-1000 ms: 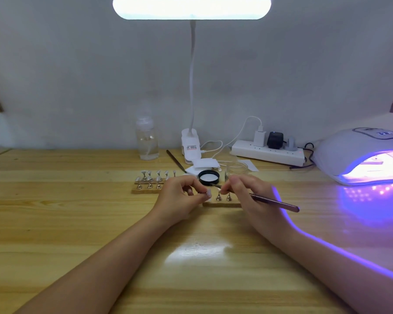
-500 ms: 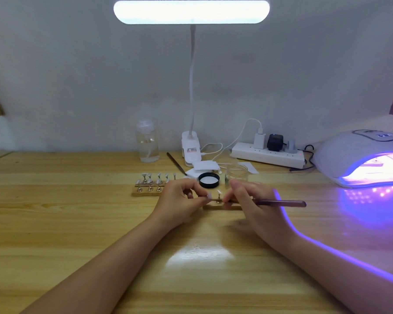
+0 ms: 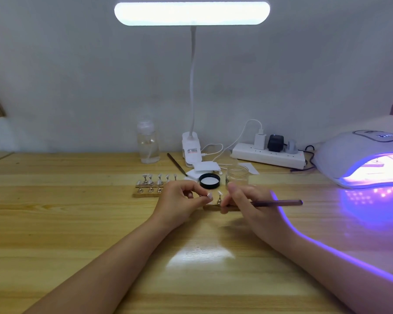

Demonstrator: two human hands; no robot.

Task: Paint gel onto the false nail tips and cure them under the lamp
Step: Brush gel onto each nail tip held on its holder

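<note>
A small wooden nail stand (image 3: pixel 210 207) lies on the table between my hands, with a false nail tip (image 3: pixel 219 193) upright on a metal peg. My left hand (image 3: pixel 182 200) pinches the stand's left end, fingers curled. My right hand (image 3: pixel 247 200) grips a dark gel brush (image 3: pixel 281 203), whose handle points right; its bristle end is hidden by my fingers near the peg. A second wooden stand (image 3: pixel 145 193) with several nail tips sits to the left. The curing lamp (image 3: pixel 359 159) glows violet at the right. An open clear gel jar (image 3: pixel 237 174) stands behind my hands.
The jar's black lid (image 3: pixel 209 181) lies beside the jar. A white desk lamp (image 3: pixel 192 150), a clear bottle (image 3: pixel 147 143), a power strip (image 3: pixel 268 156) with plugs and cables, a spare brush (image 3: pixel 177 164) and white pads (image 3: pixel 204 167) line the table's back.
The brush handle has levelled out from a downward slant to horizontal, and my right fingers have closed in over the peg. My left hand has stayed on the stand.
</note>
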